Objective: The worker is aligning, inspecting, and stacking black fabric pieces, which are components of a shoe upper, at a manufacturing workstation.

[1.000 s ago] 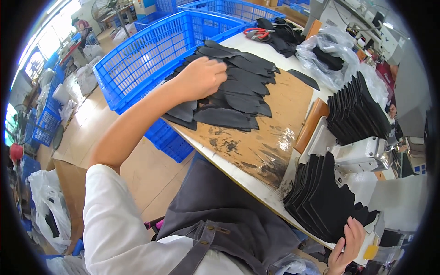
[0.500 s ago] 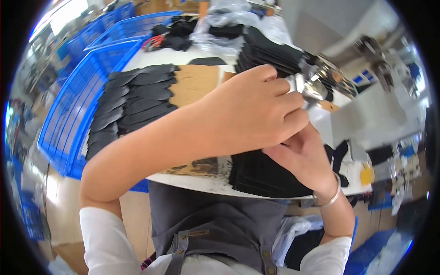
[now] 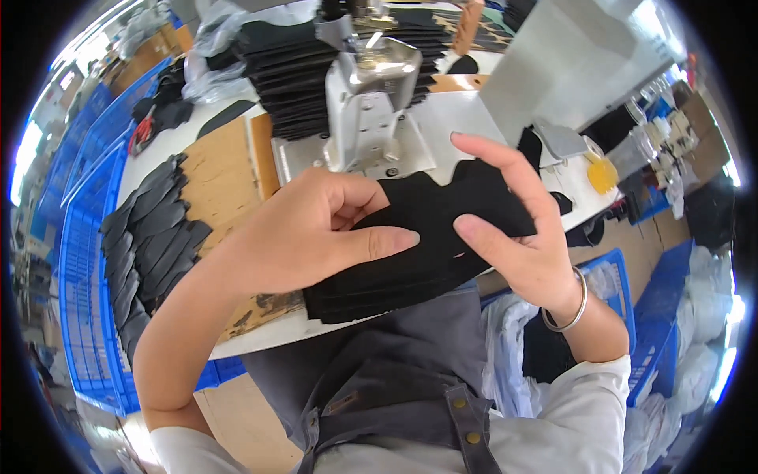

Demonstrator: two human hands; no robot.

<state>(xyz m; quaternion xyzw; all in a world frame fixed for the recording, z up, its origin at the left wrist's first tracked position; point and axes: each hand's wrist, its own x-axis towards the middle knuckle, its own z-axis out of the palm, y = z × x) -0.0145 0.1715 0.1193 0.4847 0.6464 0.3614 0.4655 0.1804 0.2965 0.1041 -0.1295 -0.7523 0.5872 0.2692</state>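
Black fabric pieces [image 3: 442, 253] lie stacked at the table's front edge in front of me, the top one with a notched far edge. Across their left part rests the thumb of my left hand [image 3: 292, 229], its other fingers curled at the far edge, closed on the top piece. My right hand [image 3: 525, 229], with a bangle at the wrist, is over the right end of the stack. Its thumb lies on the fabric and its forefinger stretches away, wide apart from it. Just beyond the fabric stands a sewing machine head [image 3: 371, 103] in white and metal.
Overlapping dark grey pieces [image 3: 146, 245] cover part of a brown board [image 3: 225, 170] on the left. A blue crate [image 3: 83, 316] stands beside the table. Behind the machine is a tall stack of black pieces [image 3: 284, 75]. A yellow round object [image 3: 602, 175] sits at the right.
My view has swung to the right. My hands, crossed and close together before, have moved apart and down to the black fabric. The right hand has spread its fingers.
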